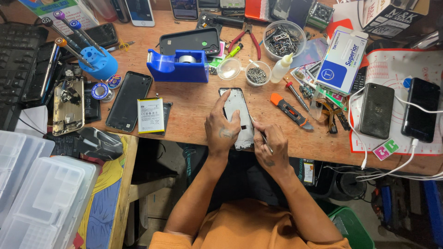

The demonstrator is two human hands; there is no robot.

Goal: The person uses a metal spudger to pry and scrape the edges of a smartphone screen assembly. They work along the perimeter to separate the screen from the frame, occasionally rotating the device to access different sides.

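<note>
A phone frame, pale and opened up, lies near the front edge of a wooden workbench. My left hand rests on its left side, fingers spread, pinning it down. My right hand sits at the frame's lower right and grips thin metal tweezers, whose tip points at the frame's edge.
A blue tape dispenser, small dishes of screws, red pliers and an orange-handled knife lie behind. A phone battery and black back cover sit left. Charging phones lie right; clear plastic organisers stand lower left.
</note>
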